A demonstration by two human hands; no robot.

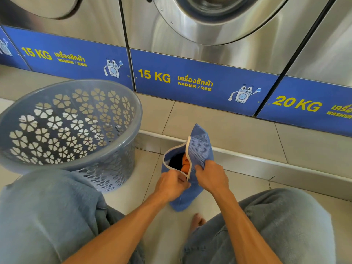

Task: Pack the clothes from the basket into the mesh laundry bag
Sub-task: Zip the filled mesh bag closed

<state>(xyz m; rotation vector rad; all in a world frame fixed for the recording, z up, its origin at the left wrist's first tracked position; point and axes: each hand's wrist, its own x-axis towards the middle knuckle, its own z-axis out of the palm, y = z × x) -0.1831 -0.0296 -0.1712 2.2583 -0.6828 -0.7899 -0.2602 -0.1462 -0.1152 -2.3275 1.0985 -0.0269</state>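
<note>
While both hands pinch its zip edge, mesh laundry bag (200,147) half-hides orange clothes (185,164), basket (122,143) beside

1. The basket (70,126) is standing at the left on the floor (238,134), near the washers (190,54) lining the far side.
2. The mesh laundry bag (198,149) is sitting right of the basket, apart from it, with clothes (183,162) lying inside its opening.
3. The left hand (171,184) and right hand (212,176) are gripping the bag's near edge, side by side.
4. A bare foot (197,221) is resting nearer than the bag, between the knees.
</note>
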